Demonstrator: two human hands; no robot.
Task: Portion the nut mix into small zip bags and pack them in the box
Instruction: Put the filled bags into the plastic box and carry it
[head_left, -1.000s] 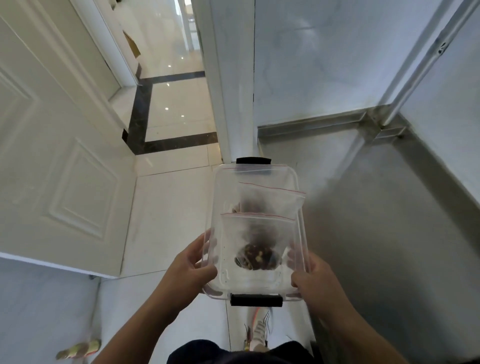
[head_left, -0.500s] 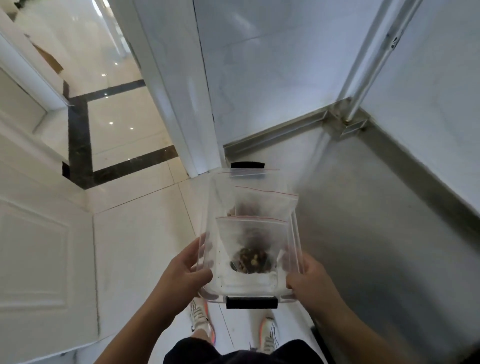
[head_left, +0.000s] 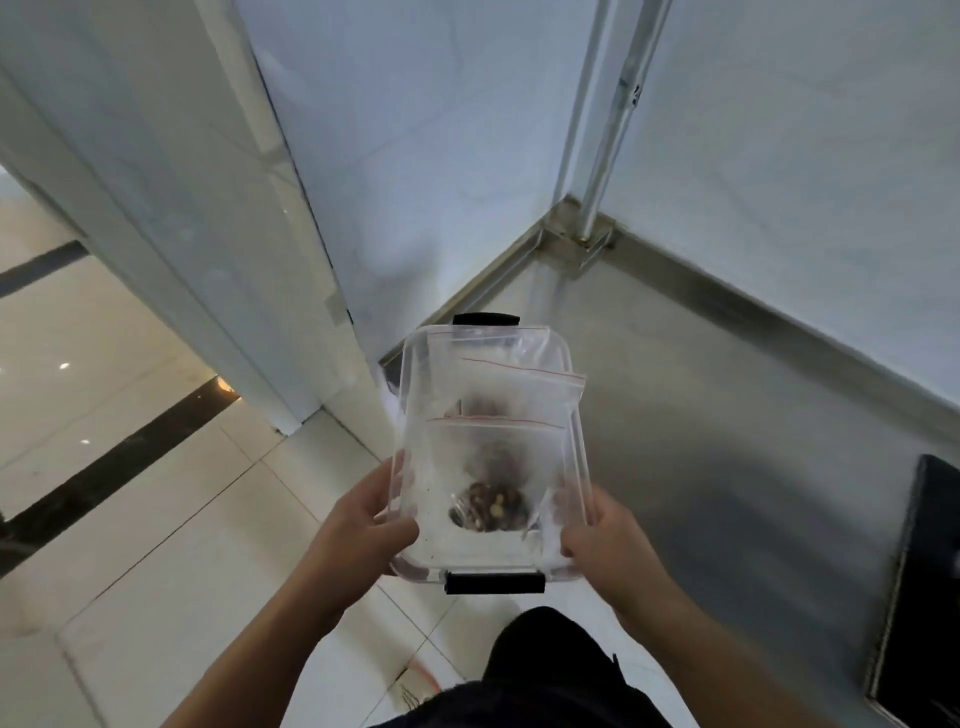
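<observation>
While both hands grip the clear box (head_left: 491, 364) at its near end, the left hand (head_left: 358, 530) has its thumb clamped over the rim and the right hand (head_left: 608, 540) wraps the opposite wall. Between the fingers (head_left: 400, 527), filled zip bags (head_left: 498, 452) lie inside, nut mix (head_left: 488, 506) nearest the wrists. Beyond the fingers, the steel desk (head_left: 727, 441) now fills more of the view than a second ago, and a black object (head_left: 919, 571) has appeared. Packing appears done; set-down likely follows.

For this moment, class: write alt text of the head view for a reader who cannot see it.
Two hands, left hand and right hand, grip a clear plastic box with black latches, holding zip bags of nut mix. It is held above a steel counter beside a tiled floor.
</observation>
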